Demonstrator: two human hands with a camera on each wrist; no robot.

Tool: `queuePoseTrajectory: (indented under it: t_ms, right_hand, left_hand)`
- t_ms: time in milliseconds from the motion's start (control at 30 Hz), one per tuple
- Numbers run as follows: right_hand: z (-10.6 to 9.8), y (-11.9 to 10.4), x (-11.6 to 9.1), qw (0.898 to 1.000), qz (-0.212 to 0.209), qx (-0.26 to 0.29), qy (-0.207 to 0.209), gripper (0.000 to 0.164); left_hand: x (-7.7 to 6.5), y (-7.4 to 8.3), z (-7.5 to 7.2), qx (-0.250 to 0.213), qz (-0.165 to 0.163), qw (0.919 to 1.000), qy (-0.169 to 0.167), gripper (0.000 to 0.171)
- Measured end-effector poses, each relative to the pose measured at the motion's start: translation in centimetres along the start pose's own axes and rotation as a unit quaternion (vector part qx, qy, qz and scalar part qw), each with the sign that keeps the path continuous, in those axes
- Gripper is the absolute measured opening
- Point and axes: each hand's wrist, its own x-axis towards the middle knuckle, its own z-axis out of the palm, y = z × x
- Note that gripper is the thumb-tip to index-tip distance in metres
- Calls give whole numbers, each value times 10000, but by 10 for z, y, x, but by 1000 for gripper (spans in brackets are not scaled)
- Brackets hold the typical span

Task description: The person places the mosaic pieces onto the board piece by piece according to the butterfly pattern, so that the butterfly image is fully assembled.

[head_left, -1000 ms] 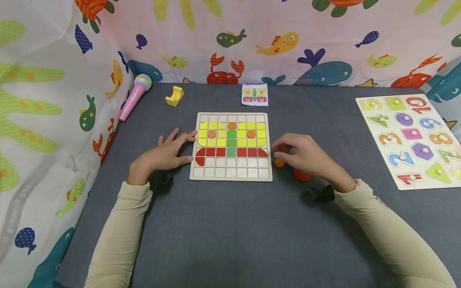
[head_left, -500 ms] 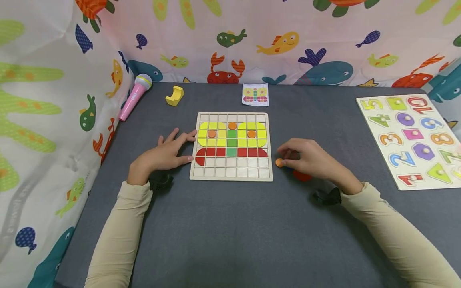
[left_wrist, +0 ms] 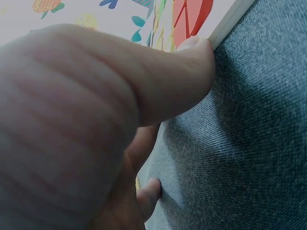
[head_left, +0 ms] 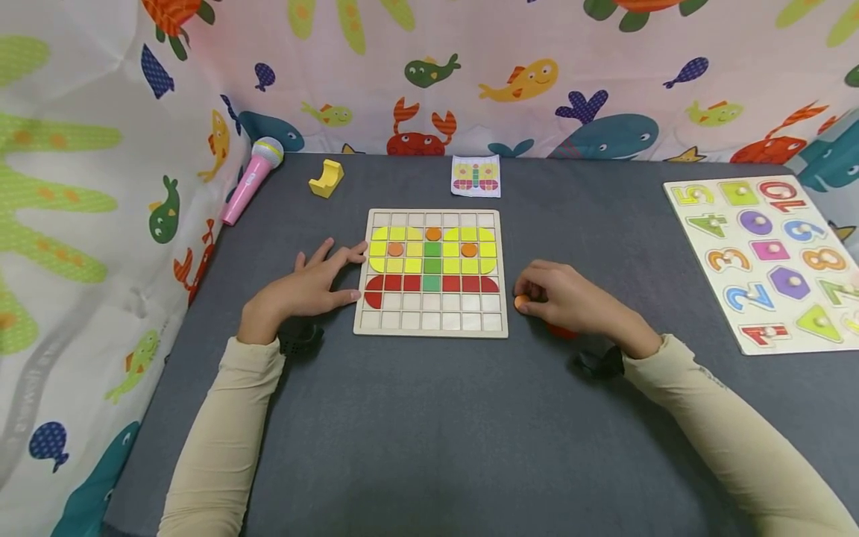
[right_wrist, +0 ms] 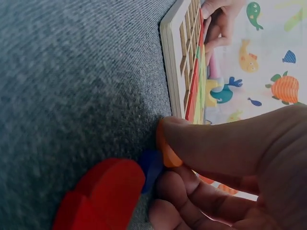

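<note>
On the dark cloth lies a wooden grid board (head_left: 429, 333) with yellow, green, red and orange pieces set in its cells; the lower rows hold pale bare squares. My left hand (head_left: 298, 287) spreads its fingers along the board's left side, thumb and fingertips at the edge. To the right of the board, my right hand (head_left: 567, 297) pinches a small orange disc (right_wrist: 168, 149) between thumb and fingers, low over the cloth. Beside the disc, in the right wrist view, are a blue piece (right_wrist: 151, 167) and red pieces (right_wrist: 117, 182), partly covered by the hand in the head view.
A small printed picture card (head_left: 476, 177) lies behind the board. A yellow block (head_left: 326, 179) and a pink toy microphone (head_left: 251, 180) are at the back left. A number-and-shape puzzle board (head_left: 745, 328) lies at the right. Printed curtains (head_left: 456, 22) stand behind and to the left.
My right hand has moved slightly away from the board and its fingers have closed on the orange disc. The left hand and the board stay where they were.
</note>
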Motion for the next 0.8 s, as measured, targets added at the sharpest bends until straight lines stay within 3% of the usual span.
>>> queuePoseTrajectory:
  t_ms: [167,500,800]
  right_hand:
    - [-2,0,4,10000,77,38,39,12]
    - [-1,-11,9,9984,206,403,342,9]
    - [6,-23,23,9949,59,877,504,9]
  left_hand:
    - [0,-1,2,-42,46,10000,50,61]
    - [-4,-2,0,-19,31,10000,26,61]
    - [-4,-2,-2,29,82,10000,-16,59]
